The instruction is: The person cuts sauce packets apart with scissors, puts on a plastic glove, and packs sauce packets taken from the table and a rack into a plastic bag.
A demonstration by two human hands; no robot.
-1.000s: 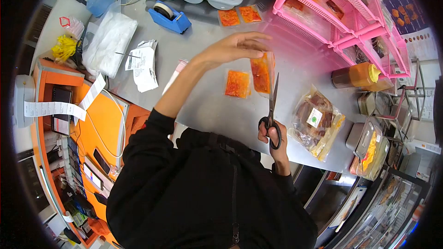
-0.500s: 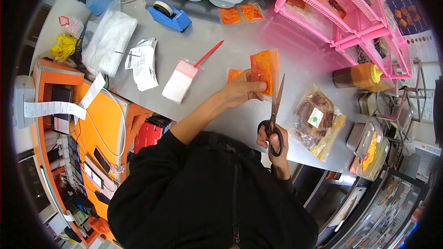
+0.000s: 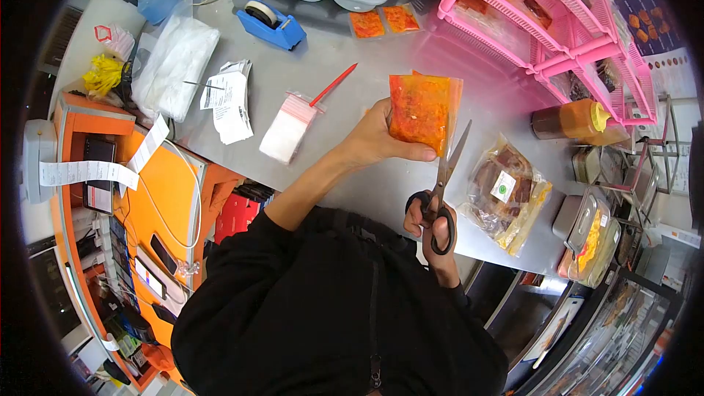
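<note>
My left hand [image 3: 370, 138] is closed on a clear sachet of orange-red sauce [image 3: 419, 111], thumb along its lower edge. The sachet is held above the counter with its broad face showing. Black-handled scissors [image 3: 441, 189] are in my right hand [image 3: 433, 235], with fingers in the handle loops. Their blades point up and right, just beside the sachet's lower right corner. I cannot tell whether blade and sachet touch. Right of the scissors lies a clear bag of dark brown food [image 3: 502, 187] with a white and green label.
Two more sauce sachets [image 3: 383, 22] lie at the back. A red pen [image 3: 334, 84], small plastic bags [image 3: 287, 128], papers [image 3: 231, 103] and a blue tape dispenser [image 3: 270, 23] are on the left. A pink rack [image 3: 543, 66] and a sauce bottle [image 3: 568, 121] stand right.
The sachet in my left hand has turned, so its broad face now shows. The scissors' tips have shifted right, away from its edge, and the blades look closer together.
</note>
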